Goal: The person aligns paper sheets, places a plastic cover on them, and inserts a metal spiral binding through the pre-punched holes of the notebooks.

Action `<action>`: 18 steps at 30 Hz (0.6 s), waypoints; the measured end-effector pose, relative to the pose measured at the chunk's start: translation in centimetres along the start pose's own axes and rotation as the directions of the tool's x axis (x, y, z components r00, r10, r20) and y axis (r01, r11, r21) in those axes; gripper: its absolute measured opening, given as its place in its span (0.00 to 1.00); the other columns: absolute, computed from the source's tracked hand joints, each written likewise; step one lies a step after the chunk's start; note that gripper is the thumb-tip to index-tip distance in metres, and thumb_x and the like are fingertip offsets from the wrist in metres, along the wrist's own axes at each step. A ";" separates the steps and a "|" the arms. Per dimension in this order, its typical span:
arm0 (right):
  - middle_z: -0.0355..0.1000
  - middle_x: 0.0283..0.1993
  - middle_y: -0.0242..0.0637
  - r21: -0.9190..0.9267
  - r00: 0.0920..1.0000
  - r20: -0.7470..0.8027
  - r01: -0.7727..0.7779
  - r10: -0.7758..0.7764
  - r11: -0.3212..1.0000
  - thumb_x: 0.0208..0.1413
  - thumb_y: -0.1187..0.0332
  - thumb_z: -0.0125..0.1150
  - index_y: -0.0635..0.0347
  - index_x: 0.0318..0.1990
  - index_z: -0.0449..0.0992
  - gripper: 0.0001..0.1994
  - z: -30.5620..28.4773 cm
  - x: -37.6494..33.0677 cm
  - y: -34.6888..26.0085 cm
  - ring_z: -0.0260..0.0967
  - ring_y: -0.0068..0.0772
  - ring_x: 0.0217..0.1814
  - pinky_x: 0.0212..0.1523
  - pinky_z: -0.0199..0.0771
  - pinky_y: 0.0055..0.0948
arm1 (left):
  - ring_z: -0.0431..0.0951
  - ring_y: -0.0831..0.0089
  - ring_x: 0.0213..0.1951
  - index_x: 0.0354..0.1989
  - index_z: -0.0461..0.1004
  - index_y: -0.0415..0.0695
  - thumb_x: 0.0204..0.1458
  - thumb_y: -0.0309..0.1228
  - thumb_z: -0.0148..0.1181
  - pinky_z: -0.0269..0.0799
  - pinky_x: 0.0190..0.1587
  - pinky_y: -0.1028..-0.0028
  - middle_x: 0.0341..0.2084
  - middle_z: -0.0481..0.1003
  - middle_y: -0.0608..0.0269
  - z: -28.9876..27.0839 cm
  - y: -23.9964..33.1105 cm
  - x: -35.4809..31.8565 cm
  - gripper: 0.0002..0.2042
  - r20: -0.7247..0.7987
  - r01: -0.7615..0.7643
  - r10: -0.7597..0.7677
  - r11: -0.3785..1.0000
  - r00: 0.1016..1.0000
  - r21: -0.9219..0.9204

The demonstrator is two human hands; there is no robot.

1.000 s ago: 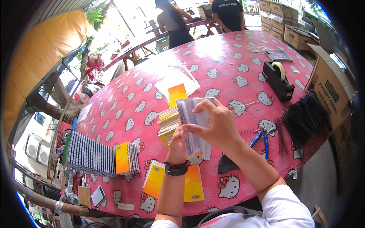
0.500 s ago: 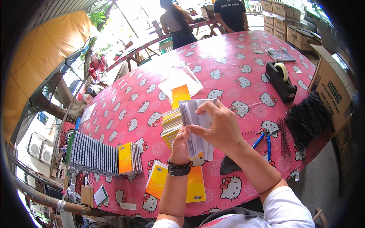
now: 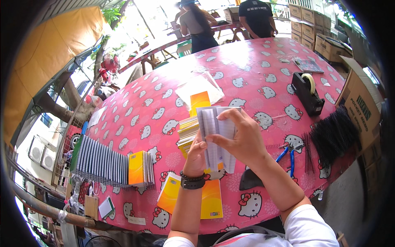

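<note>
Two hands meet over a block of lined white pages (image 3: 218, 136), held upright above the pink patterned tablecloth (image 3: 263, 70); take that block as the landmark. The left hand (image 3: 196, 153) grips it from below and behind, fingers closed on its lower left edge, a dark beaded bracelet and watch band on the wrist. The right hand (image 3: 243, 138) wraps over its right side, thumb and fingers pinched across the sheets, so both hands are closed on the paper.

Nearer than the block, flat on the cloth, lie yellow-orange covers (image 3: 205, 197). Just behind and left of the block sits a stack of yellow-edged booklets (image 3: 187, 131), with one orange cover (image 3: 200, 102) standing up beyond it. Well to the left stands a row of finished spiral notebooks (image 3: 103, 162). To the right lie blue-handled pliers (image 3: 288, 154), a heap of black binding coils (image 3: 333, 136) and, farther, a black tape dispenser (image 3: 306, 92). Beyond the far edge of the table stand two other people.

The step in hand looks like squaring up or counting a set of pages before binding. The next move probably calls for keeping the sheets aligned, edges flush, while they are brought to a cover or to the coils.
</note>
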State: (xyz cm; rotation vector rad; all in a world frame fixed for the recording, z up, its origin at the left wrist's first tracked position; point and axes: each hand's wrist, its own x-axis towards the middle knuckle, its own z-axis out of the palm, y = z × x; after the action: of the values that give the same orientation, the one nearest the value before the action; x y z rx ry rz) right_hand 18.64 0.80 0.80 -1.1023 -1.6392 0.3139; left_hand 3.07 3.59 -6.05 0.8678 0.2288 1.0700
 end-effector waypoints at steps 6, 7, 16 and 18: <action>0.68 0.38 0.48 0.265 0.999 0.006 0.032 -0.035 0.964 0.43 0.73 0.57 0.60 0.41 0.70 0.15 0.0 -0.1 -0.4 0.71 0.47 0.34 0.33 0.71 0.35 | 0.67 0.67 0.52 0.58 0.51 0.40 0.41 0.33 0.62 0.64 0.54 0.66 0.50 0.64 0.56 0.9 0.9 0.1 0.36 -0.012 -0.106 0.108 0.987 0.994 0.117; 0.68 0.37 0.47 0.221 0.991 0.000 0.132 -0.135 0.966 0.43 0.75 0.56 0.60 0.42 0.70 0.15 0.3 0.1 0.5 0.71 0.45 0.34 0.32 0.71 0.33 | 0.66 0.66 0.53 0.58 0.51 0.40 0.41 0.32 0.63 0.63 0.54 0.66 0.51 0.64 0.56 1.3 1.2 0.1 0.36 -0.003 -0.124 0.126 0.980 0.992 0.155; 0.68 0.35 0.34 0.604 0.964 0.258 -0.218 0.071 0.767 0.47 0.79 0.52 0.63 0.33 0.74 0.06 -0.1 0.7 2.5 0.68 0.20 0.37 0.36 0.69 0.22 | 0.66 0.66 0.52 0.55 0.54 0.43 0.36 0.23 0.67 0.68 0.50 0.68 0.51 0.60 0.56 3.9 1.9 0.0 0.36 -0.040 -0.213 0.252 0.883 0.967 0.417; 0.68 0.34 0.33 0.624 0.952 0.300 -0.249 0.067 0.740 0.47 0.77 0.56 0.63 0.32 0.74 0.04 -0.2 0.9 2.4 0.68 0.19 0.37 0.36 0.69 0.22 | 0.65 0.66 0.52 0.55 0.54 0.44 0.37 0.23 0.67 0.69 0.50 0.68 0.51 0.60 0.56 3.9 2.2 -0.1 0.36 -0.045 -0.194 0.239 0.873 0.970 0.447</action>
State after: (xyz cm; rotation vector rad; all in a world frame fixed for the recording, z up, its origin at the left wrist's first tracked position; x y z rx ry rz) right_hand 20.04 2.66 -0.19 -0.6627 -1.4644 1.1073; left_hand 3.70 1.93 -1.92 1.2722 0.4792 1.2984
